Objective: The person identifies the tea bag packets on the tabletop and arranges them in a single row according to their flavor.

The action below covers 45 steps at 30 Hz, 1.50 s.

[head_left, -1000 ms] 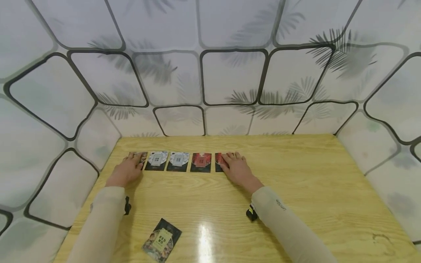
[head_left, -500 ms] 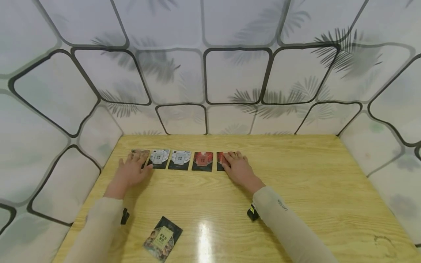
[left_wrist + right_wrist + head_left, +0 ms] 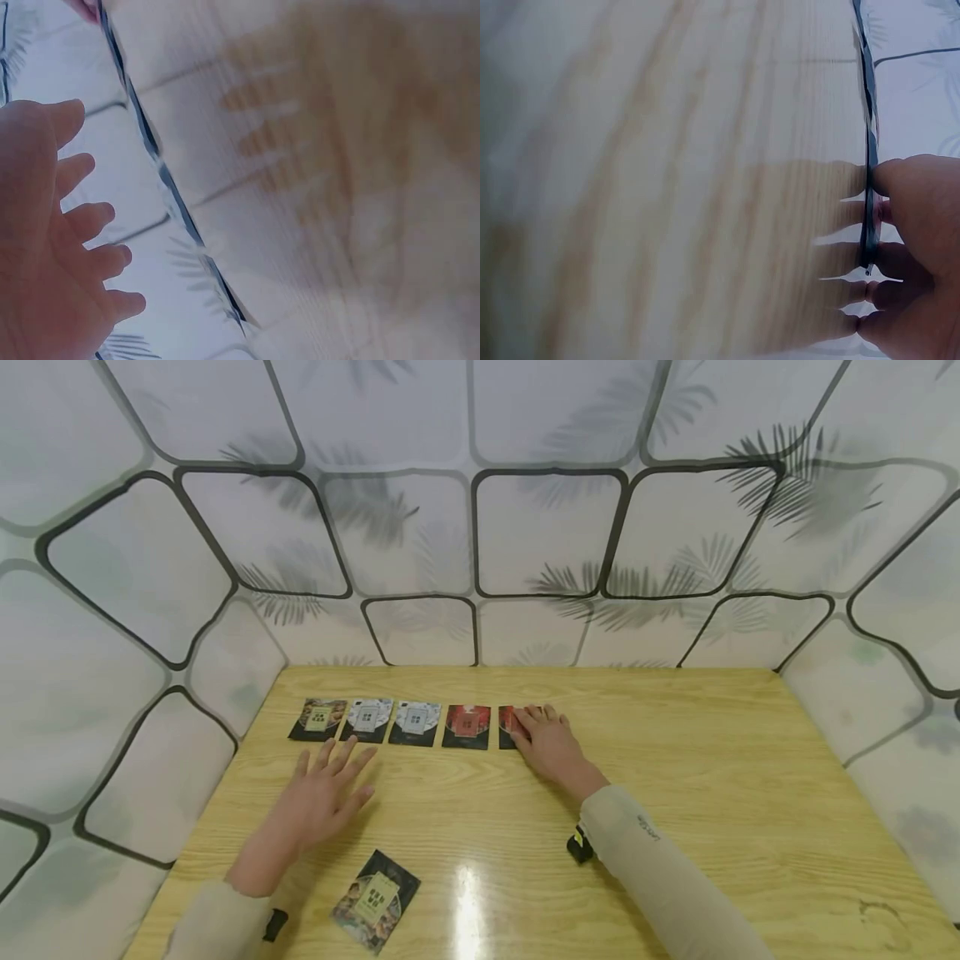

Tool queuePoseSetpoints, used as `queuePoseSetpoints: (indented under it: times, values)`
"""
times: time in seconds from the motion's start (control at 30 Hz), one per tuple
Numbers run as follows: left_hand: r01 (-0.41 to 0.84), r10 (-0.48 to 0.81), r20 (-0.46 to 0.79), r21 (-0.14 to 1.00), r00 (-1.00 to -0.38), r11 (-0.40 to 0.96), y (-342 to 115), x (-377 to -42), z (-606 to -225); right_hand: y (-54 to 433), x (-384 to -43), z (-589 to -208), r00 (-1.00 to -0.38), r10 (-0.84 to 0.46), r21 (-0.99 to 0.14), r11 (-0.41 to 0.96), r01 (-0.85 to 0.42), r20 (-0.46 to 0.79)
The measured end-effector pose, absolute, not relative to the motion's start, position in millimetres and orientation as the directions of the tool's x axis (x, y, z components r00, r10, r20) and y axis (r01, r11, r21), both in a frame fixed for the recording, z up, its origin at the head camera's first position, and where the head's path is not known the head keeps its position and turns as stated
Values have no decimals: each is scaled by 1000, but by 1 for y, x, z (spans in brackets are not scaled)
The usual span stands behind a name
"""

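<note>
Five flat printed packets would be several in one row along the far side: a brown-patterned packet (image 3: 317, 719), two white-and-black packets (image 3: 365, 720), a red-and-black packet (image 3: 467, 727) and a second red packet (image 3: 506, 727) at the right end. My right hand (image 3: 553, 746) rests on that last one, covering its right part; in the right wrist view its fingertips (image 3: 885, 180) come down at the packets' edge. My left hand (image 3: 318, 802) is spread over the table just in front of the row, holding nothing. Closer to me lies another dark packet (image 3: 377, 902) with a yellow label, set at an angle.
The wooden table (image 3: 675, 793) reaches back to a pale patterned fabric wall (image 3: 540, 543), which also stands at both sides. Small black devices sit at both wrists, including the right wrist device (image 3: 579, 845).
My left hand has lifted off the brown-patterned packet at the row's left end and drawn back toward me, uncovering it. The right hand stays on the red packet.
</note>
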<state>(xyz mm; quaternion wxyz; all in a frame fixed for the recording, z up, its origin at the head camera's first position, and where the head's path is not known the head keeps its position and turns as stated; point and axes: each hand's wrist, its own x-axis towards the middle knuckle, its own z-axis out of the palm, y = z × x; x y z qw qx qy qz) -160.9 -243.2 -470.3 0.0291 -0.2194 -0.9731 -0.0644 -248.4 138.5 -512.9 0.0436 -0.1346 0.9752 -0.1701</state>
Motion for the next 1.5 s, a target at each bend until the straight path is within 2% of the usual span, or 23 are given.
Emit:
queuePoseSetpoints:
  times: [0.27,0.57,0.83,1.13,1.37,1.5]
  values:
    - [493,483,111,103,-869,864,-229,-129,-471,139,-248,-513,-963,-264,-348,908,-233,-46]
    - [532,534,40,172,-845,829,-223,-93,-478,139,-249,-512,-960,-278,-344,906,-249,-38]
    - [611,601,115,196,-791,767,-218,-69,-481,138,-249,-511,-957,-287,-334,907,-256,-44]
    - [595,647,-52,344,-761,727,-220,-59,-487,139,-248,-509,-959,-279,-340,907,-248,-43]
    - [592,649,-70,345,-757,728,-221,-58,-493,138,-248,-511,-959,-280,-340,907,-247,-49]
    - [572,623,-67,327,-780,752,-223,-60,-494,138,-248,-510,-958,-282,-343,906,-250,-47]
